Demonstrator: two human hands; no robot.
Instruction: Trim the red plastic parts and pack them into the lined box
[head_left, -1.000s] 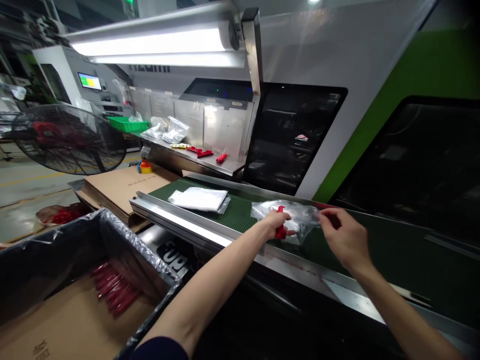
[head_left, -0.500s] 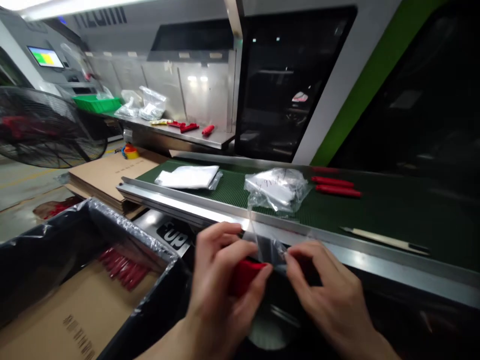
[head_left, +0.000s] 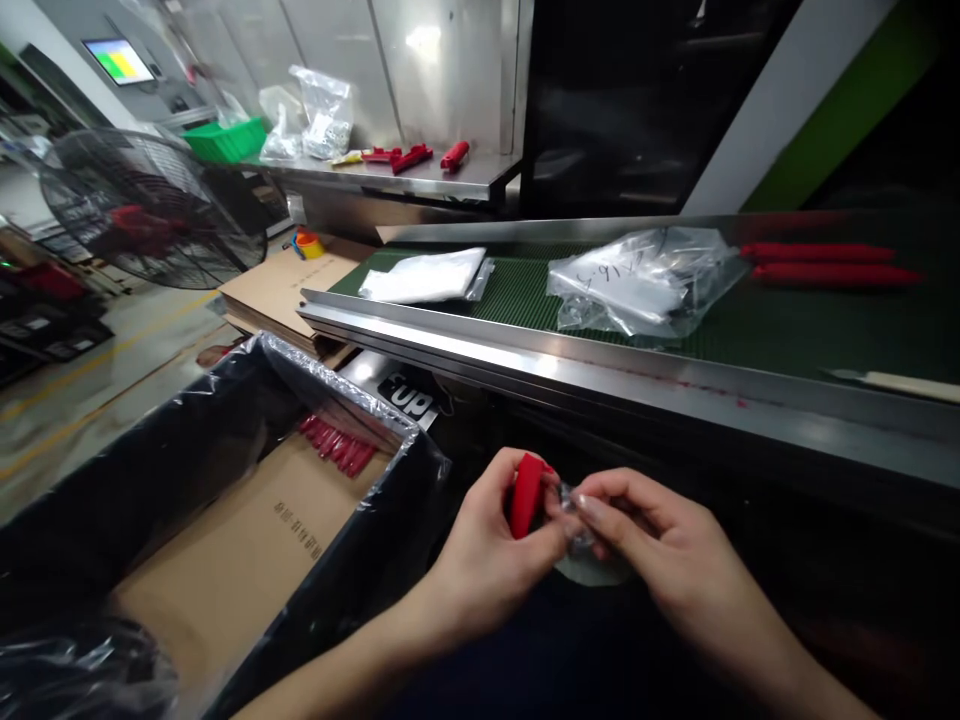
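My left hand (head_left: 491, 545) is closed around a red plastic part (head_left: 527, 495), which stands up between thumb and fingers. Close beside it, my right hand (head_left: 649, 535) pinches a small crumpled piece of clear plastic film (head_left: 577, 530). The fingertips of both hands nearly meet at this film, and they partly hide it. Beyond the hands, on the green conveyor belt (head_left: 517, 300), lie a clear plastic bag with handwriting (head_left: 637, 280) and a flat stack of white bags (head_left: 427, 275). Two long red parts (head_left: 825, 262) lie farther right.
At the left stands a box lined with black plastic (head_left: 360, 540), holding cardboard (head_left: 247, 560) and several red parts (head_left: 337, 445). A metal rail (head_left: 525, 365) edges the belt. A pale-handled knife (head_left: 907, 383) lies at right. Behind are flat cartons (head_left: 285, 285), a fan (head_left: 150, 215) and a shelf (head_left: 465, 185).
My hands have come closer together, and the clear film, stretched between them before, is now bunched at the fingertips. The red part shows more fully. The view has shifted, with the belt now higher in it.
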